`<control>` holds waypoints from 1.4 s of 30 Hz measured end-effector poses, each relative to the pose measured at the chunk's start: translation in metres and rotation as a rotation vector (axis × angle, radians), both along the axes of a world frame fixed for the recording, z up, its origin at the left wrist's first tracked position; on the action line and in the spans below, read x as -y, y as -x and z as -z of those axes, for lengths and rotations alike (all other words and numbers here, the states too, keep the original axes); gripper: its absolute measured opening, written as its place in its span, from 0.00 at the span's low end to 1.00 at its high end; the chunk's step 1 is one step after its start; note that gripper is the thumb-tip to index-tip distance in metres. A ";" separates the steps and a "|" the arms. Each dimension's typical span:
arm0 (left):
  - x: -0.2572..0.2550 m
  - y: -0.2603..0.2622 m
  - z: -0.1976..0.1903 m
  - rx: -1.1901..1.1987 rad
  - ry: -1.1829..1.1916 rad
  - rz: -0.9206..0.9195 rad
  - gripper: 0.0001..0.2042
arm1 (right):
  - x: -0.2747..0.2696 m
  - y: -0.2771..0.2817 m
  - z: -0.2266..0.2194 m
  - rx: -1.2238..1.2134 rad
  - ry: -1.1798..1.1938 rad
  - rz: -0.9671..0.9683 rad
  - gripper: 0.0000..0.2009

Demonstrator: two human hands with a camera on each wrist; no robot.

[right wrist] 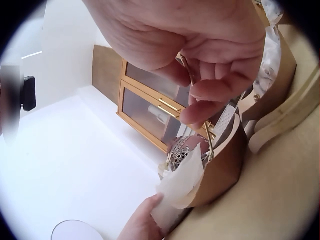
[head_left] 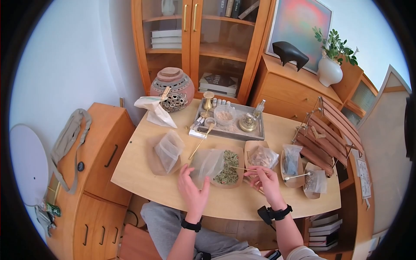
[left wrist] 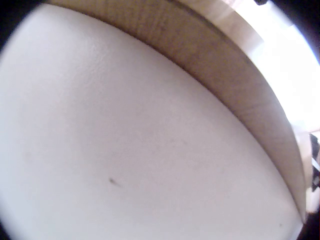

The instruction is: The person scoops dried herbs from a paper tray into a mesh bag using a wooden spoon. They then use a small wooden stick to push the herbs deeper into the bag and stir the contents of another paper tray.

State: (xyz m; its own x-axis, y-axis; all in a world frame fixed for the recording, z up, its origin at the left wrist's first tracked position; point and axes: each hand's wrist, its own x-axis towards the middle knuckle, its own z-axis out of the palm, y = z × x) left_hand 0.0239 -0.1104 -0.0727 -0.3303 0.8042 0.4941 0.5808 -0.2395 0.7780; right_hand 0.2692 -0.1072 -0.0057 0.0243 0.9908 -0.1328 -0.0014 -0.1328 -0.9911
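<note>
My right hand (head_left: 265,182) pinches a thin brass-coloured rod (head_left: 242,168) between thumb and fingers. Its far end reaches into dried green herbs (head_left: 226,175), which lie in a shallow wooden tray (head_left: 238,152). A translucent bag (head_left: 203,164) covers the tray's left part. My left hand (head_left: 193,193) is at the near left side of that bag, thumb and fingers spread apart; the right wrist view shows this hand (right wrist: 142,220) touching the bag's edge (right wrist: 172,197). In that view the rod (right wrist: 209,140) points down over the tray wall (right wrist: 220,172). Mostly skin fills the left wrist view.
Left of the herbs lies another bagged tray (head_left: 168,149); several more stand at right, one with a white spoon (head_left: 297,176). Behind is a grey metal tray (head_left: 234,130) with a bowl and brass vessels. A clay pot (head_left: 173,86) and slatted wooden rack (head_left: 325,134) flank it.
</note>
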 end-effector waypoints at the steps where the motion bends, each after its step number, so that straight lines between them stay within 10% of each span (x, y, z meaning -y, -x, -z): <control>1: 0.000 0.000 0.000 -0.003 0.002 -0.001 0.27 | 0.001 0.001 -0.004 0.001 0.000 0.000 0.17; 19: -0.001 -0.001 0.000 0.019 -0.002 -0.003 0.27 | -0.003 0.002 0.000 0.233 -0.173 0.031 0.16; 42: -0.001 0.000 0.002 0.010 -0.001 -0.001 0.27 | 0.001 0.005 -0.016 -0.029 -0.041 -0.009 0.18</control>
State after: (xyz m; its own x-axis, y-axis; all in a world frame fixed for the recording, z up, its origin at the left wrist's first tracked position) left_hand 0.0244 -0.1091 -0.0747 -0.3357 0.8036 0.4914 0.5735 -0.2395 0.7834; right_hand 0.2641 -0.1087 0.0101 0.0117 0.9957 -0.0923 -0.0293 -0.0920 -0.9953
